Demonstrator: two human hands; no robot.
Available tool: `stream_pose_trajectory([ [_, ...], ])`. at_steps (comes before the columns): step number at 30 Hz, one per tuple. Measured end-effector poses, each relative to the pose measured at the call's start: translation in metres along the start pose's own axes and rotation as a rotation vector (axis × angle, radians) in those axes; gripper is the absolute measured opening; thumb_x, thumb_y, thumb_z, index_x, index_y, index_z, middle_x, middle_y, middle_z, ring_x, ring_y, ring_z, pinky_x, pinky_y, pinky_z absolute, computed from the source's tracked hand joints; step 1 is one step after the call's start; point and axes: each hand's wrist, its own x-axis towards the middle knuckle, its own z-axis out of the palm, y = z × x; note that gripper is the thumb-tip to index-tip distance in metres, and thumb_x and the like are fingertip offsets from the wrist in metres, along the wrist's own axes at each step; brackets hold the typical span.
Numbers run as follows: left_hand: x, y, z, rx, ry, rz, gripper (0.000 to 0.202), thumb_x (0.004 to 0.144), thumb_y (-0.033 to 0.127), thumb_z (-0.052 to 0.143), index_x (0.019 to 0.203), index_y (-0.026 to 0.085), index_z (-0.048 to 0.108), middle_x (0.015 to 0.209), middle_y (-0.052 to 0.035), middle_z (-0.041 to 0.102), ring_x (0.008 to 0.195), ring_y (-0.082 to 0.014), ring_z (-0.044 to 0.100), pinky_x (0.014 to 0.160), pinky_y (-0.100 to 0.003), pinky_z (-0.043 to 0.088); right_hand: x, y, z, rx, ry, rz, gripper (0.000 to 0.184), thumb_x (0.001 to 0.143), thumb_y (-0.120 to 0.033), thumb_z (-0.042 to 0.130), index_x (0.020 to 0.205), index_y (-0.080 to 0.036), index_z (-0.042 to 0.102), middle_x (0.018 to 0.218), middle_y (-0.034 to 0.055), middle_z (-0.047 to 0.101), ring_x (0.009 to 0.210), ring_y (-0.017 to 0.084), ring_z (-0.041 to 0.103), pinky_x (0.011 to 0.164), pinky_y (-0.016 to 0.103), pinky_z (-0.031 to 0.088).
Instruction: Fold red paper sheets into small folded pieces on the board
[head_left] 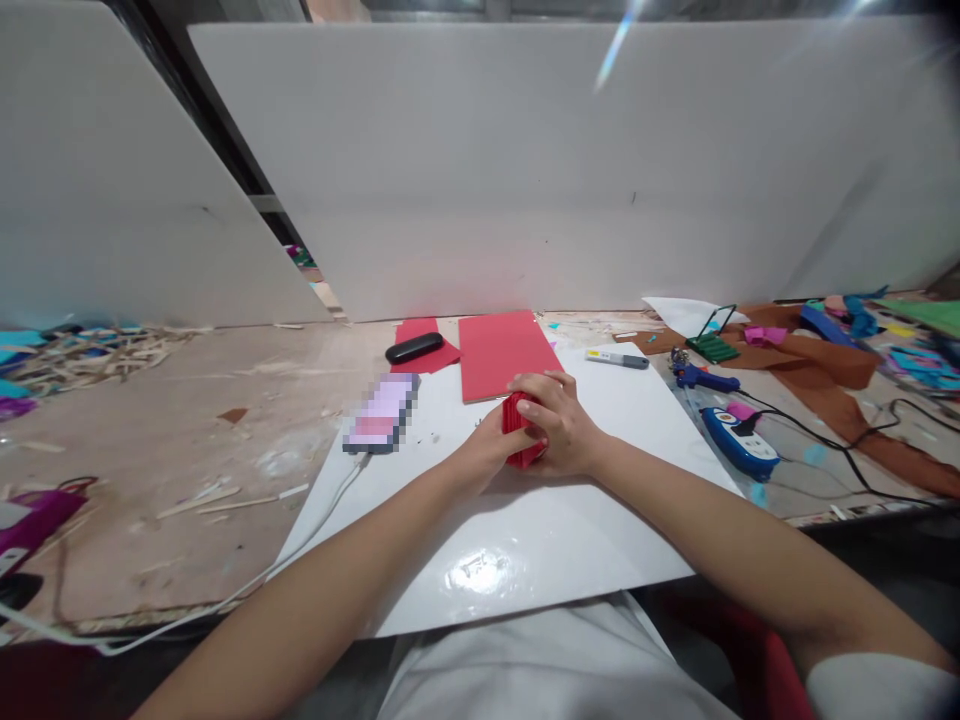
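Both hands meet over the white board point(585, 530) in front of me. Between them is a small red block point(517, 455) with fine lines along its side, perhaps a stack of thin red pieces; the fingers hide much of it. My left hand point(489, 440) grips its left side, the thumb across the near face. My right hand point(566, 425) closes over its top and right side. Just beyond the hands a flat red sheet point(504, 350) lies on the board, with smaller red pieces point(416, 328) to its left.
A black case point(415, 347) lies on the red pieces. A phone point(382, 412) with a white cable point(330, 508) is at left. To the right are a cutter knife point(617, 358), a blue glue gun point(707, 379), a blue-and-white device point(740, 442) and brown strips point(810, 385). White panels point(525, 170) stand behind.
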Motion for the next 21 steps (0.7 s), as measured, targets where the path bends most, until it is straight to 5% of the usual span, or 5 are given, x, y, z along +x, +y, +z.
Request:
stream_pose_trajectory([
  [4, 0.000, -0.002, 0.004, 0.125, 0.140, -0.076, 0.047, 0.077, 0.029, 0.090, 0.123, 0.026, 0.080, 0.103, -0.0057, 0.079, 0.100, -0.0304, 0.077, 0.077, -0.040, 0.061, 0.003, -0.002, -0.001, -0.020, -0.005, -0.026, 0.125, 0.101, -0.048, 0.090, 0.199, -0.041, 0.012, 0.171, 0.0196, 0.074, 0.152, 0.043, 0.077, 0.134, 0.064, 0.042],
  [9, -0.001, -0.010, 0.005, 0.265, 0.266, -0.012, 0.065, 0.090, 0.035, 0.084, 0.152, 0.029, 0.065, 0.132, -0.0084, 0.082, 0.117, -0.0304, 0.080, 0.091, -0.040, 0.066, 0.006, -0.002, -0.004, -0.106, -0.018, 0.034, 0.115, 0.098, -0.035, 0.086, 0.193, -0.038, 0.020, 0.172, 0.0193, 0.070, 0.159, 0.042, 0.070, 0.134, 0.061, 0.038],
  [13, -0.003, -0.010, 0.004, 0.554, 0.428, 0.006, 0.047, 0.106, 0.043, 0.076, 0.147, 0.024, 0.065, 0.120, -0.0111, 0.085, 0.106, -0.0330, 0.081, 0.090, -0.045, 0.066, 0.009, -0.004, -0.008, -0.188, -0.047, 0.125, 0.109, 0.097, -0.026, 0.082, 0.190, -0.037, 0.028, 0.169, 0.0170, 0.071, 0.157, 0.041, 0.071, 0.139, 0.062, 0.032],
  [18, 0.002, -0.010, 0.001, 0.659, 0.373, 0.135, 0.041, 0.111, 0.041, 0.066, 0.148, 0.024, 0.073, 0.142, -0.0158, 0.087, 0.127, -0.0374, 0.083, 0.110, -0.051, 0.067, 0.012, -0.011, -0.007, -0.247, -0.097, 0.149, 0.093, 0.100, -0.028, 0.082, 0.187, -0.033, 0.049, 0.169, 0.0187, 0.071, 0.159, 0.041, 0.068, 0.139, 0.063, 0.032],
  [21, 0.007, -0.019, -0.003, 0.714, 0.466, 0.199, 0.029, 0.111, 0.043, 0.065, 0.131, 0.024, 0.074, 0.132, -0.0160, 0.084, 0.123, -0.0362, 0.081, 0.110, -0.052, 0.066, 0.011, -0.009, -0.004, -0.246, -0.131, 0.199, 0.092, 0.098, -0.027, 0.084, 0.185, -0.032, 0.056, 0.169, 0.0196, 0.073, 0.159, 0.043, 0.068, 0.141, 0.067, 0.033],
])
